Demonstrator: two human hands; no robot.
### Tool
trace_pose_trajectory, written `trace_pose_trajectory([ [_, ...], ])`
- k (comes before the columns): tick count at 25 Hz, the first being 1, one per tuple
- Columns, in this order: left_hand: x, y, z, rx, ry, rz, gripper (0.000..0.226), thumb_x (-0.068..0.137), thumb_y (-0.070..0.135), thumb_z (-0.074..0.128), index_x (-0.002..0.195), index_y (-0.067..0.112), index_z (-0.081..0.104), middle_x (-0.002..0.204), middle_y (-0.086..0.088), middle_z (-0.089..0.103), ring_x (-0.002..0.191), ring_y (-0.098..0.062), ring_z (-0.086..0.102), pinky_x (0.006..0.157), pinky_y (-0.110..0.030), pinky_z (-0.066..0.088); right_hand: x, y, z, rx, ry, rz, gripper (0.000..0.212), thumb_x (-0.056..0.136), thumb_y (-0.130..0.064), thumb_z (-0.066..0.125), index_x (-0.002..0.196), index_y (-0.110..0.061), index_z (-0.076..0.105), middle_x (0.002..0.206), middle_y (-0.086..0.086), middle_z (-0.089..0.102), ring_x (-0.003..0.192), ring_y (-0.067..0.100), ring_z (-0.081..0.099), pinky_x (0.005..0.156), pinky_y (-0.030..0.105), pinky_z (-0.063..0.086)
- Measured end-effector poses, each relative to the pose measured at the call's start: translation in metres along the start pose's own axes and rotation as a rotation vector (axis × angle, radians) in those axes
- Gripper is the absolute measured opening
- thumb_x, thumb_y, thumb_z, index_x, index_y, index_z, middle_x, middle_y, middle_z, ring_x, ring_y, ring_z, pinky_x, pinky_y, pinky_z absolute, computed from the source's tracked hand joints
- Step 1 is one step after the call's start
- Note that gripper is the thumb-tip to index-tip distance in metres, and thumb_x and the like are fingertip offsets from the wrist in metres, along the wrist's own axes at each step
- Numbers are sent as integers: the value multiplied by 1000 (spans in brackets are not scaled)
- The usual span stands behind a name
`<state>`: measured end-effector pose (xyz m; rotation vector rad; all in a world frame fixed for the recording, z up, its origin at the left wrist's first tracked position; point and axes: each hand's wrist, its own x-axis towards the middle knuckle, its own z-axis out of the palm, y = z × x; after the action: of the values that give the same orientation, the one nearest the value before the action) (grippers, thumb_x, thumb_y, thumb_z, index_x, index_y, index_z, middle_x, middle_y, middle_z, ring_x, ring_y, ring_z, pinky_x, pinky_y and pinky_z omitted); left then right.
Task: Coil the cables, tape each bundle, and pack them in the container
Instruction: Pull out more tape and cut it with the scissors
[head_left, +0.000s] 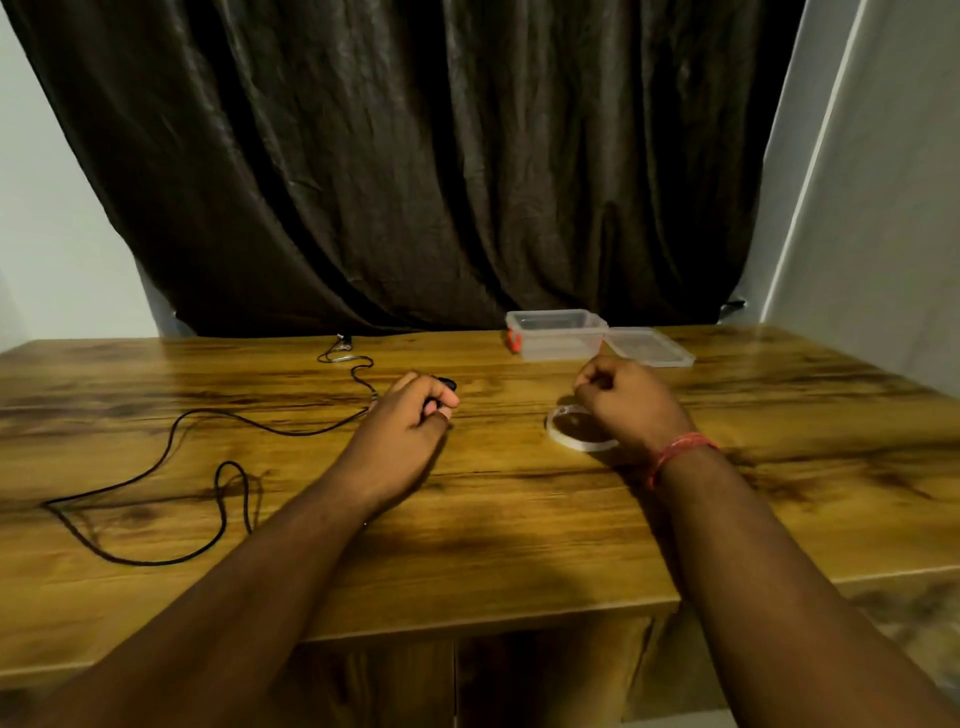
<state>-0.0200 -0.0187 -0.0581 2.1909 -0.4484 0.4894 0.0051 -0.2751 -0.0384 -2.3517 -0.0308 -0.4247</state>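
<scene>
Sprawling across the wooden counter (493, 519), the black cable (171, 457) is still totally uncoiled, with loose loops running out to the left of the left hand (410, 415) and one thin end trailing off toward the back edge. That hand's fingers (441, 402) are curled around something small and dark, probably the cable's plug end, though it's mostly hidden so can't say for sure. The right hand (623, 400) hangs in a loose fist, fingers curled in; can't tell whether they pinch anything. Right under and just behind its wrist lies a roll of clear tape (571, 431), flat on the counter. Just past the right knuckles sits the clear plastic container (556, 335), open, with its lid (649, 347) lying beside it on the right. A small orange thing (514, 340) pokes out at the container's left side. Dark curtain (415, 156) behind it all.
</scene>
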Motion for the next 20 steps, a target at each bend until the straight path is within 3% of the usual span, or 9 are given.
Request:
trace_pose_trajectory([
  [3,-1,-1,0,42,12,-12,13,94,21,56,96,34,58,102,17,51,97,-6,52,97,-39,44,-13,4,-2,-237,-225,-82,15,68,-39,69,80,-30,68,91,-10,66,90,15,62,86,36,52],
  [6,-2,0,0,82,16,27,13,91,23,61,100,32,59,95,17,46,90,-1,49,95,-41,45,-16,-4,4,-401,-231,-189,13,67,-37,70,79,-34,65,88,-16,63,90,13,61,87,34,50],
  [11,-2,5,1,171,-20,25,27,88,42,65,111,31,57,97,22,41,92,2,44,93,-37,45,-19,-26,31,-164,-160,-456,18,77,-36,64,93,-29,69,89,-14,62,84,8,58,78,31,50],
  [15,1,3,2,186,-14,55,32,83,46,71,106,31,55,94,25,38,89,3,42,88,-34,45,-22,-31,39,-208,-191,-679,18,86,-35,64,101,-27,69,89,-15,59,83,7,55,76,28,46],
  [20,3,-1,2,208,23,22,20,88,37,68,102,28,57,100,16,46,93,-5,46,90,-40,47,-21,-31,39,-119,-172,-691,17,86,-23,67,103,-24,70,88,-20,55,84,1,53,72,11,41],
])
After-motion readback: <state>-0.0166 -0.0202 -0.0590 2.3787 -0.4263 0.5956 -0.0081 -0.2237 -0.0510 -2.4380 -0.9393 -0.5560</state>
